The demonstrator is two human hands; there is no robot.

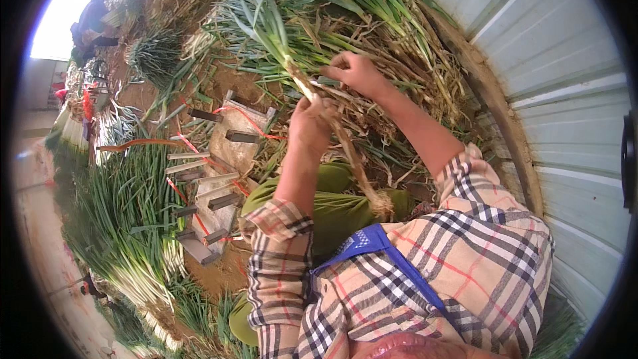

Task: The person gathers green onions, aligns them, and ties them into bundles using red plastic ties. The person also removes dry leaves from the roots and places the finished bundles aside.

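My left hand (313, 119) is closed around the stalk of a long green onion (300, 80). Its green leaves point up and left, and its brown, dry-skinned lower part slants down to a root tuft (381, 204) by my lap. My right hand (355, 74) is just right of the stalk, its fingers curled, over a heap of unpeeled green onions (369, 50). Whether a strip of skin is between its fingertips I cannot tell. Left of my knees stands a frame of boards and metal uprights (219, 197), with red twine (199, 222) across it.
Bundled green onions with white stems (144, 264) lie at the left. Further leafy bunches (157, 60) lie at the upper left on brown soil. A corrugated metal wall (563, 109) with an earthy ledge (513, 134) runs along the right. Another person (92, 25) is at the far upper left.
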